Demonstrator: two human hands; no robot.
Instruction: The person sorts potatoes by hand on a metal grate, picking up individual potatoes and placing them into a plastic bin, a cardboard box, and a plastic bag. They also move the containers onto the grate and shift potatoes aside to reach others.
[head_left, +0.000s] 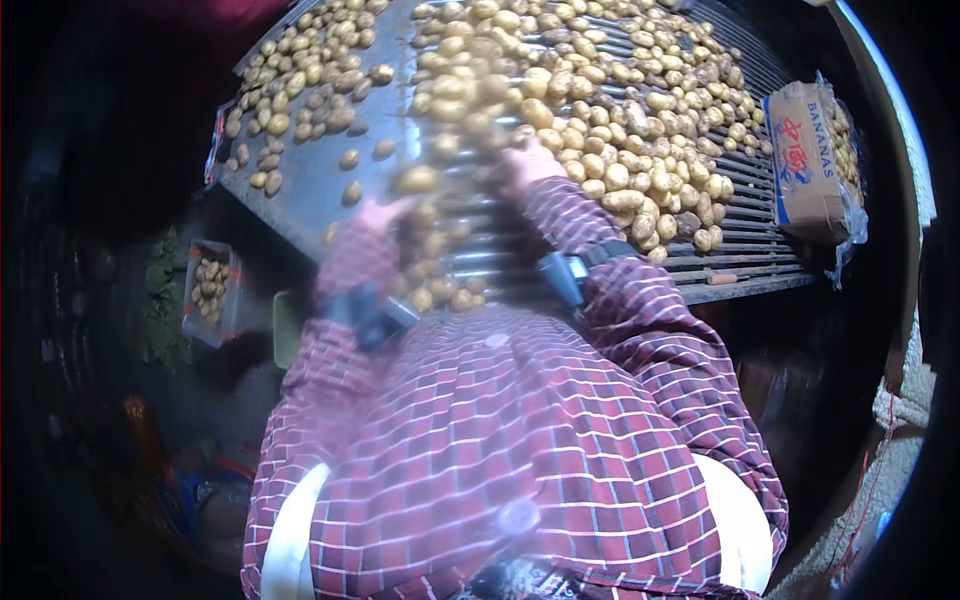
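Potatoes lie spread over a slatted metal rack, heaped most thickly right of my hands. My left hand is at the border between the rack and a flat metal sheet. It is blurred, with a finger or thumb stretched out just below a potato. Against the left side of the heap is my right hand, its fingers apart and partly blurred; I see no potato gripped in it. Several smeared potatoes lie between my hands and near my front.
A cardboard banana box with a plastic liner and potatoes stands at the rack's right end. More potatoes lie on the sheet at upper left. Below left is a crate holding potatoes, beside a pale green container.
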